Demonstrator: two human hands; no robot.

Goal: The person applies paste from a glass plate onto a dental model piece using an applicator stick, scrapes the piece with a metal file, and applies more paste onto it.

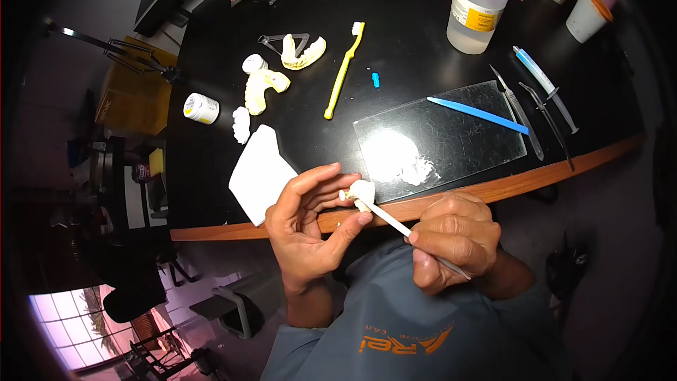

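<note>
My left hand point(308, 224) pinches a small cream-coloured dental cast piece point(362, 192) between fingers and thumb, just over the table's front edge. In my right hand point(457, 238) is a slim white stick-like tool point(390, 219), gripped like a pen. Its tip meets or overlaps the cast piece; the exact contact is too small to tell. Behind my hands lies a glass slab point(465, 148) with a patch of white material point(416, 169) on it. A blue plastic spatula point(479, 114) rests across the slab's far right part.
Left of the slab are a white paper sheet point(261, 176), a white jar point(202, 109), yellowish dental casts point(262, 89) and a yellow toothbrush point(344, 70). A scalpel point(518, 111), tweezers point(546, 118) and a syringe point(539, 77) lie right. A large bottle point(477, 10) stands behind.
</note>
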